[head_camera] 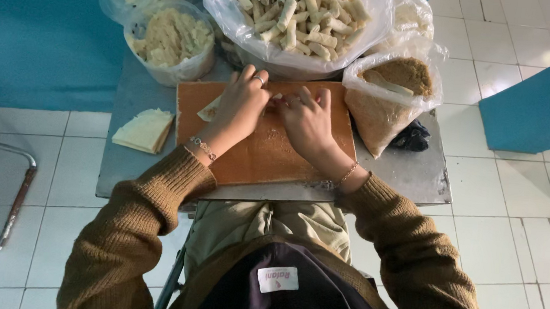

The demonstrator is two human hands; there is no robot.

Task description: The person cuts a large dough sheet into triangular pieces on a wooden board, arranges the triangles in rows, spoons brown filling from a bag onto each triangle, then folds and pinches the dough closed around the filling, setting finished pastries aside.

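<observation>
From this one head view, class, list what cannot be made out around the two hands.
- What the left hand and right hand press on the board: only a pale wrapper edge shows; the fingers cover the rest.
- Bag of rolls: its top is cut off by the upper edge.
- Dark thing behind the crumb bag: half hidden, kind unclear.

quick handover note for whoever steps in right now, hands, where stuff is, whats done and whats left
Left hand and right hand: both pressed on a pale wrapper on the wooden board, fingers curled together over it.
Wrapper stack at the board's left on the metal table.
Filling tub far left, crumb bag right.
Done: a big bag of rolls.
Left: this roll and the stack.
</observation>
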